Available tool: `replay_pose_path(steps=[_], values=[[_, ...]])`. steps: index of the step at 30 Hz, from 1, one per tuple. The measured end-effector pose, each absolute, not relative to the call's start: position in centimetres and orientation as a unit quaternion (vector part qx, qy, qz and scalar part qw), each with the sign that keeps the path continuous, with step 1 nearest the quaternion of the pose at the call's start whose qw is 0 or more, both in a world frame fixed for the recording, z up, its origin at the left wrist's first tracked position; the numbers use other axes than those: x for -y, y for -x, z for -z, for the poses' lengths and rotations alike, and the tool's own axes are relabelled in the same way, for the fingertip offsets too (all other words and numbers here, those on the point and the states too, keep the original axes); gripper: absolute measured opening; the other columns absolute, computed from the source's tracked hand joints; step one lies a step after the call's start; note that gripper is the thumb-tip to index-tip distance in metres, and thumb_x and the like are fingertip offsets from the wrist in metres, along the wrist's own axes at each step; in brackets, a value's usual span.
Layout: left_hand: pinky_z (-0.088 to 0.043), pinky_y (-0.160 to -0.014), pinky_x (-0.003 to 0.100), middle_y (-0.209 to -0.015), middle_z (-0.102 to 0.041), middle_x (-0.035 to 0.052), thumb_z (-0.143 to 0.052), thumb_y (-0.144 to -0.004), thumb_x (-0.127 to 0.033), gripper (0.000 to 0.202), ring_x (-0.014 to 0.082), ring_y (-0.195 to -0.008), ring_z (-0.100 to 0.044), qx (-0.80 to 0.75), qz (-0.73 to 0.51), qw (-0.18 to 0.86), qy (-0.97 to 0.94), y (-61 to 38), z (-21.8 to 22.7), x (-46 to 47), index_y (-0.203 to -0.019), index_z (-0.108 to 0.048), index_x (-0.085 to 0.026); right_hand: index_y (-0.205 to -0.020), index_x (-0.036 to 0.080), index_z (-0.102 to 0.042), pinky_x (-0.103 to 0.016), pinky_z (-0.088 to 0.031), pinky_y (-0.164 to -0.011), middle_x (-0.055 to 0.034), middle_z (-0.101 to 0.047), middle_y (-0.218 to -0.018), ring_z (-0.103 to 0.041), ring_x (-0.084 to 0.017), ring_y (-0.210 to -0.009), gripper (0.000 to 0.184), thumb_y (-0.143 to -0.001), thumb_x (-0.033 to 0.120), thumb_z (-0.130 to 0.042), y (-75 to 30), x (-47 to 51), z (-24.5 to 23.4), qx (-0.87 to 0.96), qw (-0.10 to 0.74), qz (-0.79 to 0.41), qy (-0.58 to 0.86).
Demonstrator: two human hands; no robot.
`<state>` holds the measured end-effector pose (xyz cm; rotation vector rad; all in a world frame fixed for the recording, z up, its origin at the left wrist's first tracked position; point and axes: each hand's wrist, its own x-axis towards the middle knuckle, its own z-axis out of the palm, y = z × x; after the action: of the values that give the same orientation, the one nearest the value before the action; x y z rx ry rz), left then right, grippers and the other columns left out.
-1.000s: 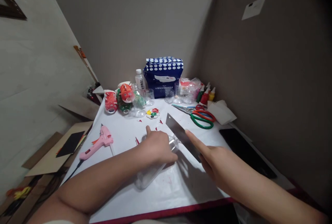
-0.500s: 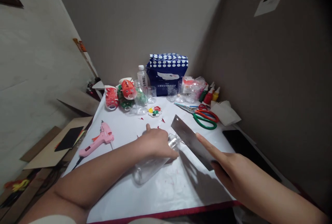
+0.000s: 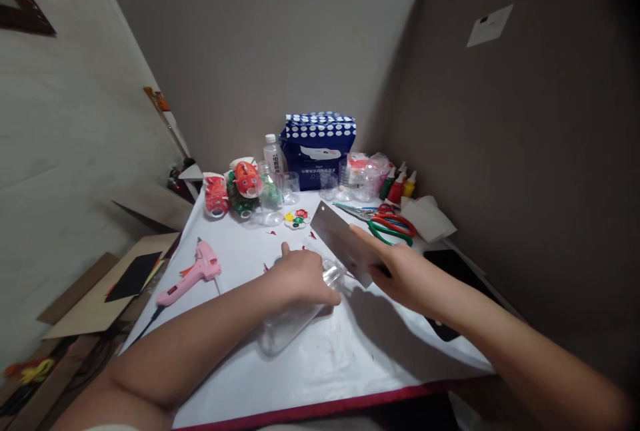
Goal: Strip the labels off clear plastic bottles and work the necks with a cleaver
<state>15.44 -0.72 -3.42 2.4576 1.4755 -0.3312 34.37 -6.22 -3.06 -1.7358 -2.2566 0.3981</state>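
Note:
A clear plastic bottle (image 3: 293, 324) lies on its side on the white table cover (image 3: 350, 358). My left hand (image 3: 303, 278) is closed over the bottle near its neck end, pinning it down. My right hand (image 3: 400, 271) grips the handle of a wide steel cleaver (image 3: 343, 241), index finger laid along the blade's back. The blade is held just above and beyond the bottle's neck, angled up toward the far left.
A pink glue gun (image 3: 193, 274) lies at left. Green and red scissors (image 3: 387, 224), a paint palette (image 3: 297, 219), painted bottle crafts (image 3: 235, 191), paint bottles (image 3: 397, 184), a blue dotted pack (image 3: 317, 148) and a black phone (image 3: 457, 268) sit toward the far and right sides.
My right hand has brought the cleaver forward and left, closer over the bottle's neck. My left hand stays on the bottle.

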Motion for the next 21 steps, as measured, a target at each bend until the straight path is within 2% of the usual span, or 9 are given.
replay_pose_path(steps=[6,10,15,17,21], values=[[-0.047,-0.077,0.044,-0.075,-0.067,0.0108,-0.06,-0.052,-0.058,0.052,0.0382,-0.094,-0.059,-0.499,0.114,0.144,-0.847,-15.2,3.7,0.4,-0.085,-0.065,-0.018,-0.15,0.021,-0.009,-0.023,-0.034,-0.051,-0.0003,-0.061,-0.062,-0.053,-0.015,-0.05,0.075,-0.082,0.009,-0.038,-35.6,11.1,4.1,0.778,0.094,-0.125,0.608],[-0.049,-0.064,0.036,-0.079,-0.066,0.0123,-0.061,-0.05,-0.057,0.052,0.0366,-0.092,-0.058,-0.491,0.115,0.142,-0.852,-15.3,3.5,0.3,-0.084,-0.066,-0.018,-0.151,0.02,-0.009,-0.023,-0.034,-0.05,-0.0003,-0.061,-0.061,-0.053,-0.014,-0.048,0.071,-0.085,0.012,-0.036,-36.4,12.7,3.6,0.768,0.071,-0.146,0.62],[-0.047,-0.06,0.034,-0.081,-0.067,0.014,-0.06,-0.049,-0.056,0.052,0.0317,-0.082,-0.061,-0.482,0.132,0.13,-0.857,-15.8,2.9,0.7,-0.082,-0.066,-0.016,-0.15,0.02,-0.015,-0.022,-0.026,-0.046,0.0019,-0.055,-0.056,-0.043,-0.013,-0.044,0.075,-0.081,0.01,-0.041,-35.1,9.0,2.6,0.783,0.065,-0.104,0.61],[-0.047,-0.058,0.033,-0.083,-0.067,0.0132,-0.06,-0.049,-0.056,0.052,0.0309,-0.081,-0.061,-0.493,0.128,0.134,-0.85,-15.7,2.9,0.7,-0.082,-0.066,-0.017,-0.149,0.019,-0.018,-0.021,-0.025,-0.044,0.0004,-0.057,-0.062,-0.04,-0.011,-0.043,0.075,-0.08,0.012,-0.044,-34.4,7.0,2.1,0.785,0.08,-0.113,0.604],[-0.046,-0.055,0.033,-0.086,-0.068,0.0108,-0.06,-0.048,-0.06,0.055,0.0291,-0.078,-0.062,-0.51,0.119,0.158,-0.837,-15.4,3.4,0.4,-0.084,-0.065,-0.019,-0.149,0.02,-0.02,-0.021,-0.027,-0.045,-0.0033,-0.063,-0.072,-0.043,-0.011,-0.045,0.073,-0.08,0.014,-0.044,-33.7,5.3,2.0,0.782,0.107,-0.131,0.6]])
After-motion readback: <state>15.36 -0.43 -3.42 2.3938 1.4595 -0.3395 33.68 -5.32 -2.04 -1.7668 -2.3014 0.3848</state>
